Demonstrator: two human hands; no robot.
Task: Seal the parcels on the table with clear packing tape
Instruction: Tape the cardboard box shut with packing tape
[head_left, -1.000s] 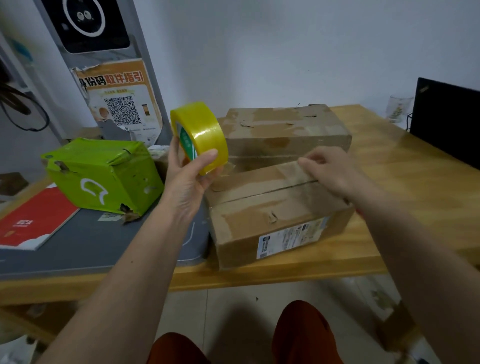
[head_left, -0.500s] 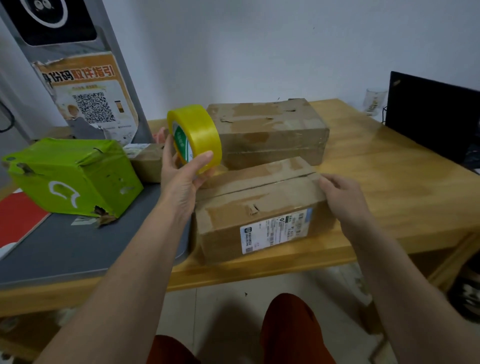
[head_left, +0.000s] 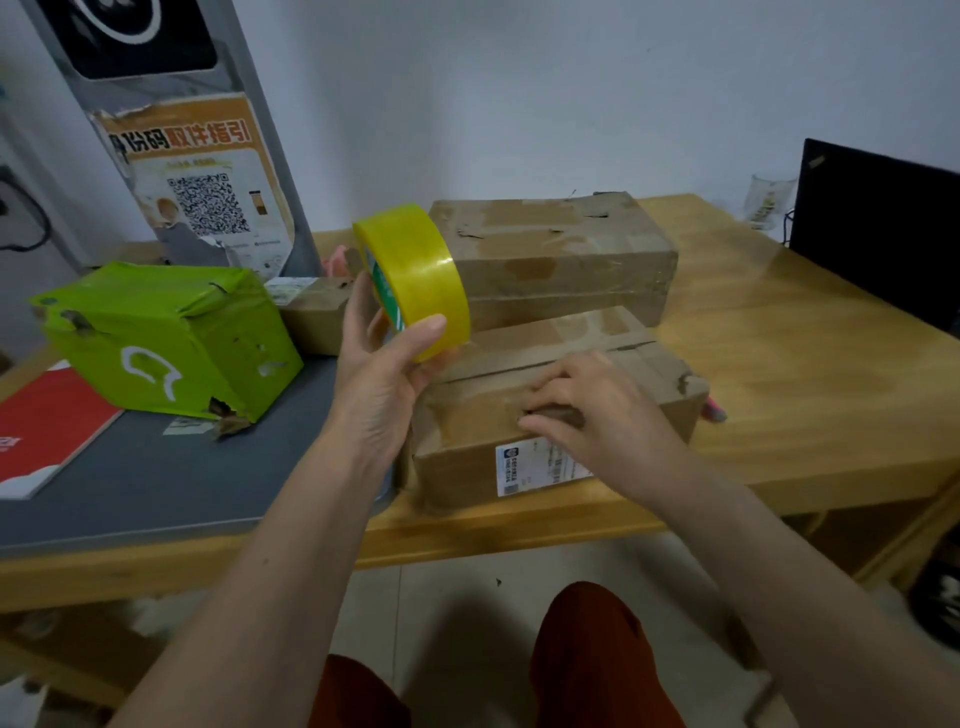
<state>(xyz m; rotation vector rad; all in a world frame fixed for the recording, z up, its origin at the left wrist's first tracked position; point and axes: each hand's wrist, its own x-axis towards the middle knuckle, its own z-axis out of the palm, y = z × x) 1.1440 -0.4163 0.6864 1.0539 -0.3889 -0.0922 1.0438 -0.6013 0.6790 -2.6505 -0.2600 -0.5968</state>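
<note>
Head cam: left hand (head_left: 382, 395) has its fingers (head_left: 358, 312) wrapped around the tape roll (head_left: 415, 275), held up just above the near box (head_left: 545, 410)'s left end; the seam runs left-right, and the right hand (head_left: 597, 410) lies flat, holding nothing.

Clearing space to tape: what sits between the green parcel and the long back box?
Head view: a small brown box, then the left hand holding the tape roll.

yellow tape roll (head_left: 415, 275) upright, brown parcel (head_left: 550, 410) flat
</note>
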